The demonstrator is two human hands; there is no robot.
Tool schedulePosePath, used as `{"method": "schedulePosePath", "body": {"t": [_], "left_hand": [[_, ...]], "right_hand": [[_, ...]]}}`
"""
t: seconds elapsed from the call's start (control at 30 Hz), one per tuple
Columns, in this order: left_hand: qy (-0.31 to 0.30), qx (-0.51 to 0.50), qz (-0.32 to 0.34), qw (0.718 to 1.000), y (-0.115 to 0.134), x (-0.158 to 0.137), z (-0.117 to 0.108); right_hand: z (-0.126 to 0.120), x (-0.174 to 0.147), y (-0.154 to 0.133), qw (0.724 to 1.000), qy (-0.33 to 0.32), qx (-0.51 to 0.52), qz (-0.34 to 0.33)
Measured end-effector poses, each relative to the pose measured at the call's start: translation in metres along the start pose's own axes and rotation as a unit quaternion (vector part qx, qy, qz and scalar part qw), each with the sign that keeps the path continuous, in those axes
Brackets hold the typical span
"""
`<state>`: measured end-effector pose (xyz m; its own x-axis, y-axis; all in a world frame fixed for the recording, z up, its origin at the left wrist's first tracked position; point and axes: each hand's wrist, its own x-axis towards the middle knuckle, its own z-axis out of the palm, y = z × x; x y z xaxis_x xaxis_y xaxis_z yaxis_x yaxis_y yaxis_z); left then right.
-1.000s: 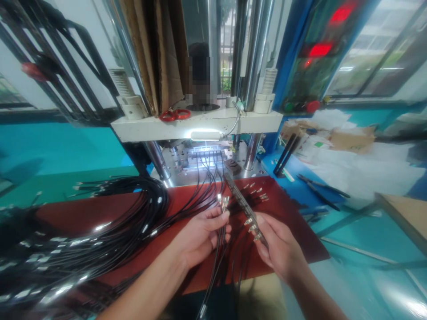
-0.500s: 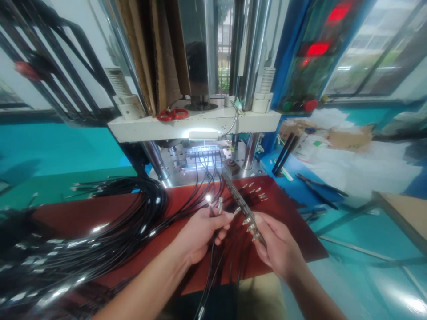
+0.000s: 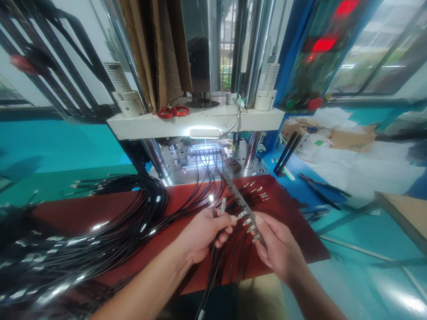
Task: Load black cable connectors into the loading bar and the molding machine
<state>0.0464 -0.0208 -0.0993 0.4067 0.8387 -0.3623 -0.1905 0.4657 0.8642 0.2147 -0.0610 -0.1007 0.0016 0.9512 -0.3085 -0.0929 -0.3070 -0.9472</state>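
My left hand [image 3: 208, 231] is closed on black cables whose metal connector ends [image 3: 223, 206] stick up above the fingers. Its thumb and fingertip reach to a small metal connector [image 3: 240, 215] at the edge of a dark metal bar. That slotted bar [image 3: 240, 201] slants across the middle, gripped at its lower end by my right hand [image 3: 276, 242]. Several small connectors sit along the bar's left side near my right thumb. Below my left hand the black cables [image 3: 210, 275] hang over the front edge of the red board [image 3: 187, 199].
A large bundle of black cables [image 3: 147, 200] lies on the left. Loose connectors [image 3: 258, 190] lie behind the bar. The press [image 3: 196, 126] stands ahead, with cables running into its lit fixture [image 3: 205, 153]. Red-handled scissors [image 3: 173, 111] rest on it. Pliers [image 3: 320, 189] lie at right.
My left fingertips have shifted slightly right along with the cables, and a connector by them now sits closer against the bar. My right hand keeps its hold; the view has shifted slightly.
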Motion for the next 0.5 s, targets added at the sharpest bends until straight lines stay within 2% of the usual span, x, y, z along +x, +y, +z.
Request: {"method": "schedulePosePath", "body": {"t": [0.1, 0.27, 0.5], "left_hand": [[0.004, -0.008, -0.008, 1.0, 0.0014, 0.0003, 0.0007], [0.003, -0.013, 0.001, 1.0, 0.0009, 0.0005, 0.0014], [0.03, 0.038, 0.018, 0.999, -0.0009, 0.0098, 0.0085]], "right_hand": [[0.0018, -0.0008, -0.0004, 1.0, 0.02, -0.006, -0.014], [-0.0015, 0.0015, 0.0013, 1.0, -0.012, -0.017, 0.007], [-0.0075, 0.0033, 0.0063, 0.996, -0.025, -0.082, -0.015]]}}
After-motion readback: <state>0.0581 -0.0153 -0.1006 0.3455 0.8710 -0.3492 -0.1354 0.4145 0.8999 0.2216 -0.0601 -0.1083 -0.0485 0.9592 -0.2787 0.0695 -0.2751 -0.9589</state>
